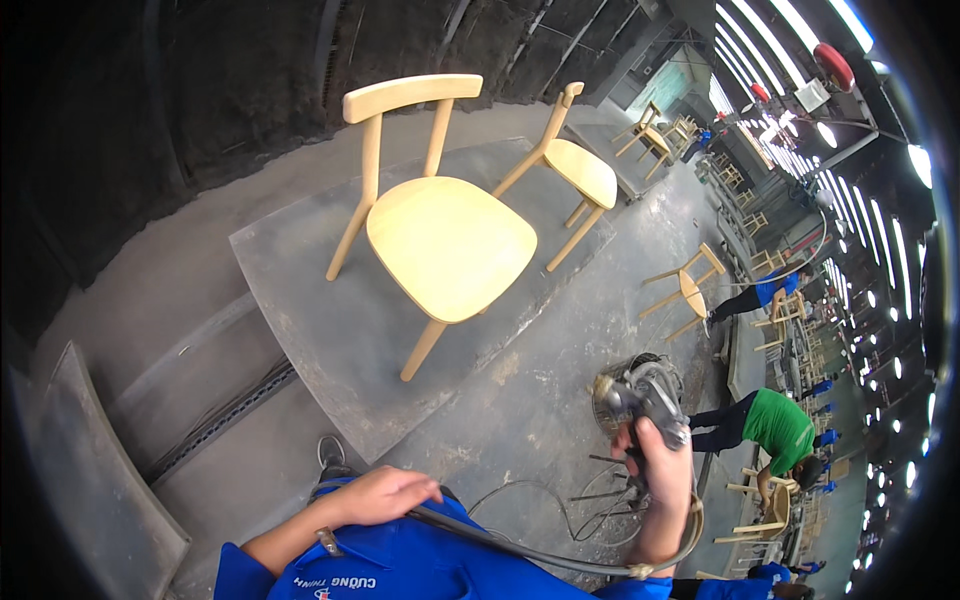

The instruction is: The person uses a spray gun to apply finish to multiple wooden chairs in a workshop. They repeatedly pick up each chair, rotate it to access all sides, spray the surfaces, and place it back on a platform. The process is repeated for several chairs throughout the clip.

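Observation:
My right hand (662, 468) grips a metal spray gun (655, 398), fingers wrapped around its handle, out to the right. From there a grey hose (540, 556) bends down and crosses in front of my blue shirt. My left hand (385, 495) lies by my body with its fingers stretched out, just above the hose's left end; whether it touches the hose is hidden. Ahead, a pale wooden chair (450, 248) stands upright on a grey platform (300, 245). Beyond it, a second wooden chair (580, 172) is turned sideways.
Behind the spray gun is a round metal container (605, 405), with loose hose (530, 484) on the floor below. Another chair (690, 290) stands at right. A person in green (778, 432) bends over a chair (768, 518). A curved panel (105, 490) rises at left.

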Demonstrator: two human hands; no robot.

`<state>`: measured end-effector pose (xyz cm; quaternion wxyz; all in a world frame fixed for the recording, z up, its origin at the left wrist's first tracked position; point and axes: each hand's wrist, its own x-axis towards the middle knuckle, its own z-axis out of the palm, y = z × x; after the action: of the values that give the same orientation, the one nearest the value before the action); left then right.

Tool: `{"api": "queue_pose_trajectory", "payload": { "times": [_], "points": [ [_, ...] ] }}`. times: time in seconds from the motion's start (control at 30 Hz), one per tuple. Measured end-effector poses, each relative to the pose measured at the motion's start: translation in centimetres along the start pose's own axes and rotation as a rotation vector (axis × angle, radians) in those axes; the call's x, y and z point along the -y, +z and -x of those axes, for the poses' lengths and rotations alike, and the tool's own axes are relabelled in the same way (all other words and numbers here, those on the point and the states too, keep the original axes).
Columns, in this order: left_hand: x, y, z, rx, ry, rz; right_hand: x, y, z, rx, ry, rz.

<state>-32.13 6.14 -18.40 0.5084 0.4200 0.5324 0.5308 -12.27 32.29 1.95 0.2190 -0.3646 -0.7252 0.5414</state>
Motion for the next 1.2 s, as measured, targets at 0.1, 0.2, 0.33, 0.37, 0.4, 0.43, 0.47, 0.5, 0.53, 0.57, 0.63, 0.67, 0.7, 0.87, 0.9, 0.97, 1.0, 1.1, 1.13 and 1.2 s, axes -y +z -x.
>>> {"api": "queue_pose_trajectory", "payload": {
  "times": [0.1, 0.2, 0.33, 0.37, 0.4, 0.43, 0.47, 0.5, 0.53, 0.57, 0.63, 0.67, 0.7, 0.87, 0.9, 0.97, 1.0, 1.1, 1.13, 1.2],
  "points": [
    [-2.1, -3.1, -0.6, 0.241, -0.02, 0.0, 3.2, 2.8, 1.3, 0.058, -0.004, 0.005],
    [-3.0, -5.4, -1.0, 0.272, -0.023, -0.006, 4.2, 5.4, 0.1, -0.167, -0.14, 0.302],
    [-2.8, -7.6, -0.9, 0.257, -0.052, 0.117, 4.7, 7.4, -1.7, -0.357, -0.239, 0.431],
    [-2.7, -7.8, -0.8, 0.221, -0.047, 0.168, 5.1, 7.6, -1.6, -0.332, -0.169, 0.408],
    [-2.7, -8.1, -0.9, 0.188, -0.044, 0.216, 5.4, 7.9, -1.7, -0.248, -0.205, 0.381],
    [-2.7, -8.3, -1.0, 0.171, -0.041, 0.217, 5.7, 8.2, -1.7, -0.188, -0.199, 0.363],
    [-2.7, -8.6, -1.2, 0.154, -0.038, 0.213, 5.9, 8.7, -1.8, -0.144, -0.175, 0.349],
    [-2.7, -8.9, -1.5, 0.135, -0.047, 0.2, 5.8, 9.5, -2.5, -0.091, -0.286, 0.346],
    [-2.8, -9.1, -1.7, 0.136, -0.024, 0.197, 6.0, 10.0, -2.9, -0.068, -0.269, 0.482],
    [-2.8, -9.3, -1.8, 0.134, -0.015, 0.187, 6.1, 10.5, -3.4, -0.01, -0.381, 0.576],
    [-2.9, -9.6, -1.8, 0.114, 0.001, 0.181, 6.1, 11.9, -4.7, 0.077, -0.583, 0.706],
    [-2.9, -9.8, -1.7, 0.093, 0.011, 0.185, 6.2, 12.6, -5.4, 0.106, -0.644, 0.756],
    [-2.9, -9.9, -1.5, 0.074, 0.02, 0.186, 6.3, 13.2, -6.0, 0.136, -0.707, 0.808],
    [-2.8, -10.5, 0.1, -0.09, -0.005, 0.256, 7.3, 15.3, -8.3, 0.314, -0.759, 1.047],
    [-2.7, -10.6, 0.3, -0.125, -0.023, 0.265, 7.6, 15.5, -8.6, 0.315, -0.813, 1.082],
    [-2.4, -10.9, 0.9, -0.159, 0.039, 0.299, 8.1, 15.8, -9.3, 0.271, -0.882, 1.152],
    [-2.3, -11.1, 1.2, -0.175, 0.062, 0.313, 8.4, 16.0, -9.5, 0.249, -0.917, 1.186],
    [-1.7, -11.4, 2.2, -0.242, 0.085, 0.335, 9.2, 16.6, -9.9, 0.218, -0.96, 1.196],
    [-1.6, -11.6, 2.5, -0.248, 0.092, 0.343, 9.3, 16.8, -9.8, 0.257, -0.925, 1.204],
    [-1.2, -11.7, 3.1, -0.264, 0.098, 0.358, 9.6, 17.5, -9.5, 0.337, -0.869, 1.199]
  ]
}}
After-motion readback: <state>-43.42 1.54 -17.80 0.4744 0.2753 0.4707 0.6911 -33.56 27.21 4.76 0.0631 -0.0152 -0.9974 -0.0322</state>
